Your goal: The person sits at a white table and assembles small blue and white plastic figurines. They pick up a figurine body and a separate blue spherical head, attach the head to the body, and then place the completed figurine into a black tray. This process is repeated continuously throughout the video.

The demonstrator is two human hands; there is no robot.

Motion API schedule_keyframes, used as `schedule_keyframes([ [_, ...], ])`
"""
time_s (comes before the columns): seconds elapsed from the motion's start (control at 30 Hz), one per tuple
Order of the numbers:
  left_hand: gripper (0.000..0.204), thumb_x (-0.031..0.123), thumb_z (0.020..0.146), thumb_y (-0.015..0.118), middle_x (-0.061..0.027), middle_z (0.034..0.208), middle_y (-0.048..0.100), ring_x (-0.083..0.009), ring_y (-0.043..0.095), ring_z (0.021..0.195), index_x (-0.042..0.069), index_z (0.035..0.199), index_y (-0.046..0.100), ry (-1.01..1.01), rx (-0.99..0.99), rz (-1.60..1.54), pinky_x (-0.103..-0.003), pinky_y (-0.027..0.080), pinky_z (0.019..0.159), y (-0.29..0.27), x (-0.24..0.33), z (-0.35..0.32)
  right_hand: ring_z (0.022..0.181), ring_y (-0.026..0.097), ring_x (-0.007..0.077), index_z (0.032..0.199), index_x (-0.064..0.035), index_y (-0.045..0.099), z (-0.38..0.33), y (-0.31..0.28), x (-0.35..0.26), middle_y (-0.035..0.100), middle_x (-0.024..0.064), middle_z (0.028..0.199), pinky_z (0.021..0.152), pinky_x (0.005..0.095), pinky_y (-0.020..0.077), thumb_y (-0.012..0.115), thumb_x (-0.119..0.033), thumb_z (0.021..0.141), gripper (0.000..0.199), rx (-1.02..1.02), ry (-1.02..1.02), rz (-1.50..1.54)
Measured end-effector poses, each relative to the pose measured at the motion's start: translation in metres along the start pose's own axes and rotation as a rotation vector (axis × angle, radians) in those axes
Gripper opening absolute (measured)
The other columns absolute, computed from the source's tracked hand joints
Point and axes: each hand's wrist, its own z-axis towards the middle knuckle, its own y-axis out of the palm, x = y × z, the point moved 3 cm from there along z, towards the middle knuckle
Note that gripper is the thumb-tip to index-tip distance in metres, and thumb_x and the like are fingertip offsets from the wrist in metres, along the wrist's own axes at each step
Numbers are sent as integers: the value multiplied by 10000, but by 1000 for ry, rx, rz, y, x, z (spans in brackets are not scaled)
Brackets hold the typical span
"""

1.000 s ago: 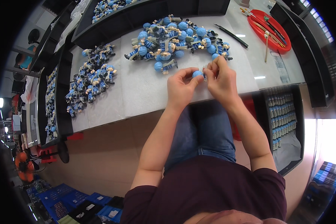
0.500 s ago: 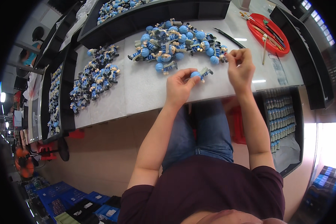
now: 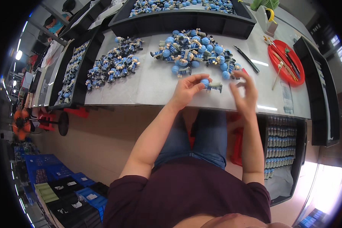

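My left hand (image 3: 187, 90) pinches a small doll figurine (image 3: 214, 86) by its light blue round head, above the table's near edge. The figurine lies sideways, its pale body and dark feet pointing right. To its right, my right hand (image 3: 247, 94) is raised with thumb and fingers apart, slightly blurred, and I see nothing between them. A small red sliver shows just behind its fingertips; whether it touches them I cannot tell. Beyond both hands spreads a heap of similar blue-headed figurines (image 3: 192, 48). A second heap of figurines (image 3: 116, 64) lies to the left.
A black crate (image 3: 182, 22) of figurines stands at the back, another black crate (image 3: 78, 79) at the left. A black pen-like tool (image 3: 247, 59) and a red tray (image 3: 301, 78) with brushes lie right. Below the table's right edge, a crate (image 3: 295, 173) holds rows of figurines.
My right hand has opened from a pinch and lowered relative to the heap. The left hand keeps the figurine, now turned more level. The whole view has shifted.
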Motion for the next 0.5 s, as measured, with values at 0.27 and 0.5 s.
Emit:
schedule_keyframes([
  [0.27, 267, 97, 884, 482, -102, 1028, 592, -145, 564, 918, 1, 1130, 519, -104, 15, -245, -280, 462, 825, -1, -1, 5, 717, 592, 124, 971, 43, 571, -33, 43, 16, 619, 99, 852, 638, 221, 478, 603, -84, 814, 205, -9, 349, 408],
  [0.5, 269, 124, 903, 442, -140, 1095, 563, -161, 567, 938, 24, 1142, 512, -110, 83, -268, -310, 449, 836, -6, -3, 7, 685, 592, 102, 893, 36, 595, -36, 52, 19, 632, 72, 761, 616, 211, 471, 617, -89, 806, 154, -133, 441, 365],
])
